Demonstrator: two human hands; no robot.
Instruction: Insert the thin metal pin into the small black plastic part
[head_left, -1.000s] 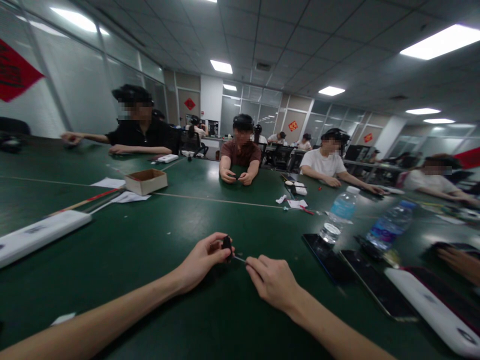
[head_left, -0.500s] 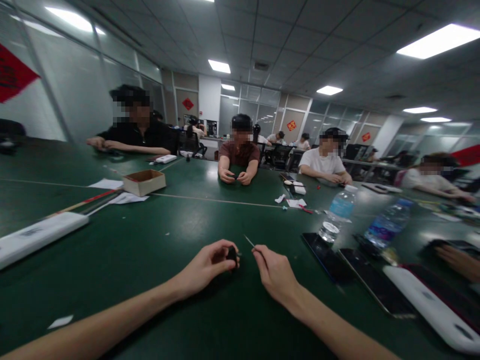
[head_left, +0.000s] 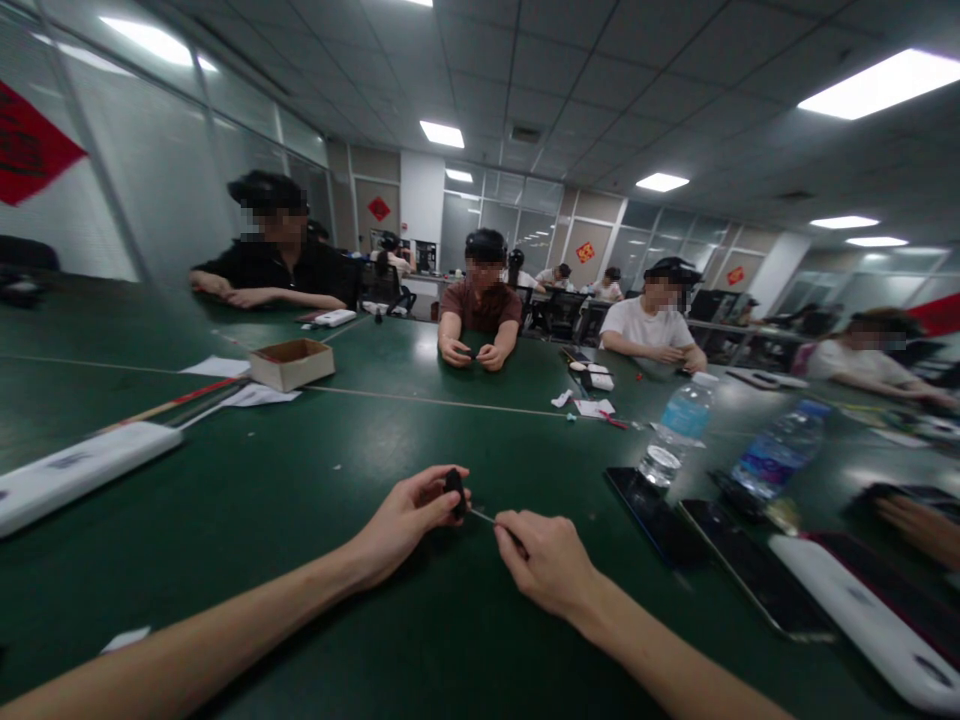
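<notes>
Two bare hands meet at 12 o'clock above a green bench (head_left: 225,500), near its edge. The left hand (head_left: 409,525) has its fingers (head_left: 427,490) clenched around a small black object (head_left: 454,492), too small and dark to identify, held just off the bench. The right hand (head_left: 544,565) is pinching a thin metal pin (head_left: 484,517), which points toward the black object. The pin's tip lies just beside the object; whether they touch cannot be told.

At 2 o'clock, a water bottle (head_left: 681,430) and a second bottle (head_left: 780,450) lie near two black phones (head_left: 651,515) (head_left: 750,565). A white slab (head_left: 855,610) rests at 3 o'clock beside the right hand, and a matching slab (head_left: 82,478) lies at 9 o'clock. A neighbor's hand (head_left: 919,530) enters at 3 o'clock, apart from the two hands. An open cardboard box (head_left: 291,364) sits on loose papers (head_left: 259,396) at 11 o'clock. Across the bench, a co-worker in a brown shirt (head_left: 480,305) sits at 12 o'clock with hands together, flanked by one in a black shirt (head_left: 277,265) at 11 o'clock and one in a white shirt (head_left: 649,330) at 1 o'clock.
</notes>
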